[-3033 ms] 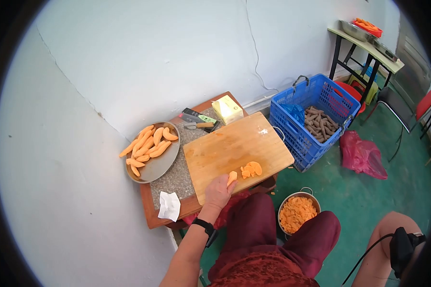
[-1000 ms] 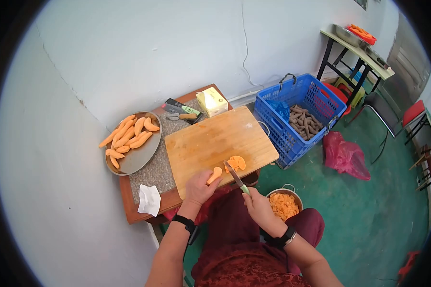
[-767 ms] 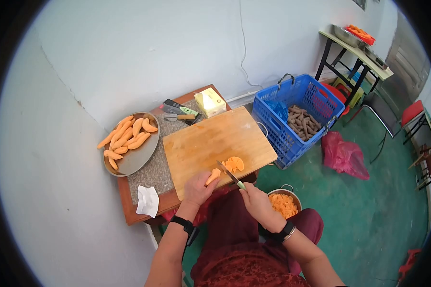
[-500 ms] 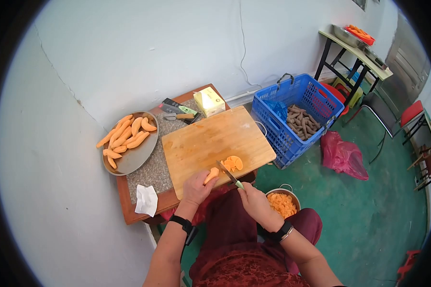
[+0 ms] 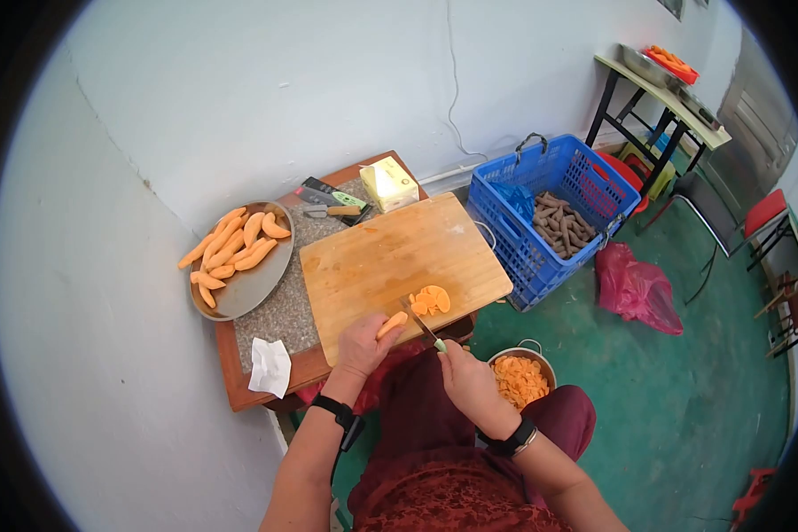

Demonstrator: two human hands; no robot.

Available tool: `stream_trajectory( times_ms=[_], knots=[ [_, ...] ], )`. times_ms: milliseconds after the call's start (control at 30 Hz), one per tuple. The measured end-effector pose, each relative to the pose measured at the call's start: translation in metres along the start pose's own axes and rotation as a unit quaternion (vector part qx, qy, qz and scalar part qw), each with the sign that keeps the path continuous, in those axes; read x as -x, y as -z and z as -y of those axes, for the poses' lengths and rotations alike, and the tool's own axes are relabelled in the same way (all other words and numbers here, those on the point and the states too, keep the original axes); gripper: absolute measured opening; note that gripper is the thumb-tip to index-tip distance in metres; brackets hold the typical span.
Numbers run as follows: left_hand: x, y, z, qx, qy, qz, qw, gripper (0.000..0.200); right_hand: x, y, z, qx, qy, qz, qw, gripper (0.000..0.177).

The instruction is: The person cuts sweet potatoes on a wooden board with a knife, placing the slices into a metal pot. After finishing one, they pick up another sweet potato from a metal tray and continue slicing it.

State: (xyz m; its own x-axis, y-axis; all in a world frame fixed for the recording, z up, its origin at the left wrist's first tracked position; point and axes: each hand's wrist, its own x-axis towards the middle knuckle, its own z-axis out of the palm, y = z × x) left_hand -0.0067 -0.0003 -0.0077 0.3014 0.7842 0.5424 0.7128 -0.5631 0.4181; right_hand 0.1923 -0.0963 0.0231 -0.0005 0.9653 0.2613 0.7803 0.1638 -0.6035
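Near the front edge of the wooden cutting board (image 5: pixel 372 266), my left hand (image 5: pixel 363 344) grips a peeled orange sweet potato (image 5: pixel 391 325) with its cut end pointing right. My right hand (image 5: pixel 470 383) is closed round the pale green handle of a knife (image 5: pixel 427 330). The blade slants up and left, close beside the cut end; whether it touches cannot be made out. Several thin sweet potato slices (image 5: pixel 431 300) lie in a small pile just beyond the blade.
Peeled sweet potatoes fill part of a round metal tray (image 5: pixel 270 293) at the left. A peeler (image 5: pixel 332 211), a tissue box (image 5: pixel 390 184) and crumpled paper (image 5: pixel 270 367) lie around the board. Right are a blue crate (image 5: pixel 514 257) of unpeeled sweet potatoes and a pot (image 5: pixel 551 368) of slices.
The knife blade has shifted slightly left and down, nearer the sweet potato in my left hand. The slice pile looks slightly rearranged. My left hand stays almost in place.
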Motion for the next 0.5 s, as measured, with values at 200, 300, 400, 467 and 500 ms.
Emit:
stream_trajectory(
  times_ms=[200,300,400,467,500],
  knots=[
    [0.001,-0.002,0.002,0.014,-0.025,-0.029,0.999,0.031,0.006,-0.007,0.002,0.044,0.015,-0.01,0.999,0.017],
    [-0.002,0.0,-0.003,0.023,-0.028,-0.048,0.998,0.032,0.008,-0.007,0.001,0.056,0.008,-0.002,0.998,0.018],
    [-0.001,0.0,-0.006,0.031,-0.001,-0.053,0.998,0.035,0.012,-0.01,-0.004,0.069,0.004,0.007,0.998,0.019],
    [0.0,-0.001,-0.004,0.043,0.024,-0.039,0.998,0.037,0.014,-0.012,-0.007,0.078,0.0,0.016,0.997,0.02],
    [0.0,0.0,-0.004,0.048,0.042,-0.014,0.998,0.037,0.015,-0.013,-0.007,0.083,-0.005,0.02,0.996,0.02]
  ],
)
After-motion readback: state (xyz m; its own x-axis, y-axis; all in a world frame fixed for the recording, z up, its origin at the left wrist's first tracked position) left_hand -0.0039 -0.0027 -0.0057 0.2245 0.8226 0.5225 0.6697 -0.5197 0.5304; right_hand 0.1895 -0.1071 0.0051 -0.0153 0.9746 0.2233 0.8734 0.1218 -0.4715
